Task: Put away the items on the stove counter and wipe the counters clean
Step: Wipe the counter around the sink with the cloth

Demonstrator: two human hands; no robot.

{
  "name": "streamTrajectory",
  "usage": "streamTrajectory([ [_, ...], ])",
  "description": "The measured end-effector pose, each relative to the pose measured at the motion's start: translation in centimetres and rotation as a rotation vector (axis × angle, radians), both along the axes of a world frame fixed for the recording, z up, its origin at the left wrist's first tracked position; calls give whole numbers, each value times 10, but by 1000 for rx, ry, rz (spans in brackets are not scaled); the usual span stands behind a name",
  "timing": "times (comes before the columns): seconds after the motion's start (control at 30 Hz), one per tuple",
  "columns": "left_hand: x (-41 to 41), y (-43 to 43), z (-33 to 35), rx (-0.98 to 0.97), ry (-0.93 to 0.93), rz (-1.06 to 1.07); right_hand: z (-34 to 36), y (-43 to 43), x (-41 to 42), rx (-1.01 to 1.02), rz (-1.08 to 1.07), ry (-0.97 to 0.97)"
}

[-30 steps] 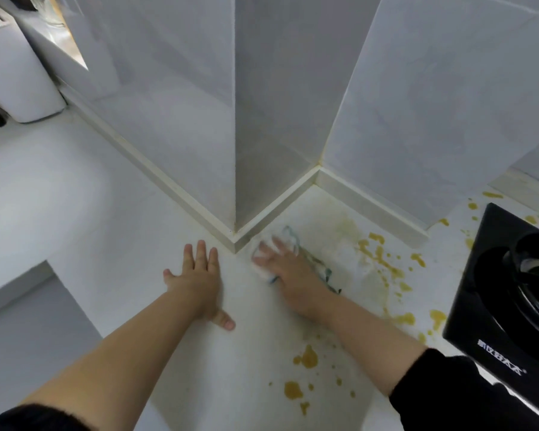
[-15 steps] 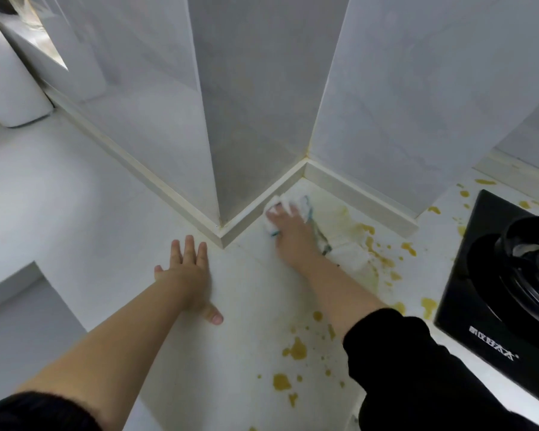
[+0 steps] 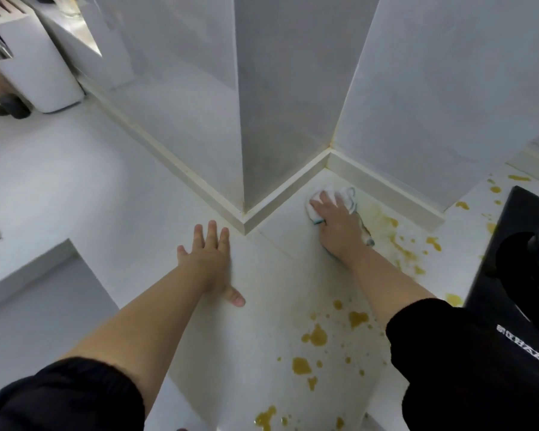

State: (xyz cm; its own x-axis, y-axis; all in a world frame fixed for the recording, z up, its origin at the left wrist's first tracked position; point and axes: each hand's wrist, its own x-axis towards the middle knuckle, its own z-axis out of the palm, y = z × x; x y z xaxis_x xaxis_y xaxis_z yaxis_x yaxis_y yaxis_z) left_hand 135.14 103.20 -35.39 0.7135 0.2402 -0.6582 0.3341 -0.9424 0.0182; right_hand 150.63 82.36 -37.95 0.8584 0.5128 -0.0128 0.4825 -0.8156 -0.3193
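A white cloth with blue trim lies on the white counter, close to the inner corner of the wall skirting. My right hand presses flat on the cloth with straight fingers and covers most of it. My left hand rests palm down on the bare counter in front of the wall's outer corner, fingers spread. Yellow-brown spills dot the counter near my right forearm, and more spots lie between the cloth and the black stove.
The black gas stove with its burner fills the right edge. A white knife block stands at the far left by the wall, dark round objects beside it. A grey wall pillar juts out between both hands. The counter edge drops away at lower left.
My right hand has pushed the cloth farther into the corner by the skirting, away from me. My left hand has stayed in place on the counter.
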Motion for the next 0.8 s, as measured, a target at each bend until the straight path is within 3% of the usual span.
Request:
streamTrajectory([
  [0.17, -2, 0, 2, -9, 5, 22, -5, 22, -91, 52, 475, 11],
  [0.23, -2, 1, 1, -18, -7, 30, -1, 4, -75, 32, 639, -41],
  [0.37, -3, 2, -3, -24, -25, 28, 8, -30, 6, -63, 289, 131],
  [0.47, -2, 4, -3, -20, -30, 28, 4, -9, 9, -150, 167, -41],
  [0.53, -3, 3, -3, -23, -32, 23, -6, 13, -24, -182, 172, -64],
  [0.7, -13, 5, -1, -43, -117, 3, 3, -1, -90, -93, 605, 66],
  [0.8, -43, 1, -7, -20, -247, -46, 8, -39, -52, -84, 405, 166],
])
